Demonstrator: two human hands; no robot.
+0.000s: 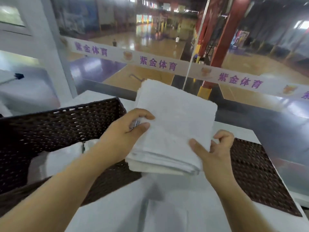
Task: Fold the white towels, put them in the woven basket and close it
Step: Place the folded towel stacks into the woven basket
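Grip, two-handed, clamped on one item: left hand [127,131] pinches the left edge of a folded white towel [175,118], thumb on top and fingers curled beneath; right hand [215,153] pinches the near right corner in the same way. Towel folded to a thick rectangular pad of several layers, held clear of the surface and tilted away from the person, its left part at the right end of the woven basket [58,123]. Basket dark brown, open-topped, standing on the left of the white surface [234,129]; white cloth [61,159] already lies inside, number of pieces not determinable. Lid, as judged: flat dark woven panel [254,173] lying on the surface at the right, apart from the basket. Also on the surface, nearest the person: further white towel [150,206], spread flat, apparently not yet folded. Status, as judged: at least one towel stowed, one folded and in hand ready for the basket, one awaiting folding; closing of the basket outstanding; roughly mid-task. Beyond: glass pane [117,67] with lettered banner [158,62].
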